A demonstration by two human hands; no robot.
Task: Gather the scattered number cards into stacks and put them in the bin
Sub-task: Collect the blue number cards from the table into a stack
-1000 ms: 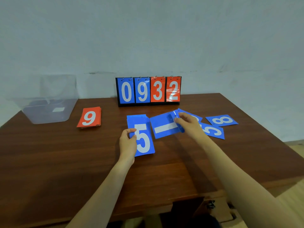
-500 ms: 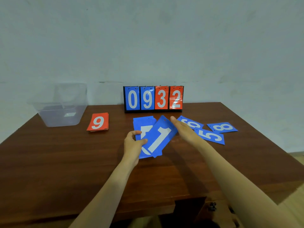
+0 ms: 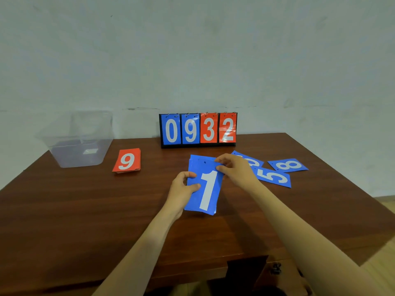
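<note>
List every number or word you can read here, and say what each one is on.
"0", "9", "3", "2": flip scoreboard, two blue panels, then two red.
"9": red card stack.
"1": blue card stack, held by left hand and right hand.
"5": loose blue card.
"8": far-right blue card.
Unreadable: half-hidden blue card behind the right hand; blurred white label in the bin.

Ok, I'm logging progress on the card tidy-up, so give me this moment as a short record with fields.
left hand: grips the left edge of the blue card stack topped by a white 1
right hand: pinches that stack's upper right corner
red card stack: topped by a 9, on the brown wooden table, right of the clear plastic bin
loose: blue 5 card, blue 8 card, third blue card partly behind the right hand
black flip scoreboard: reads 0932
</note>
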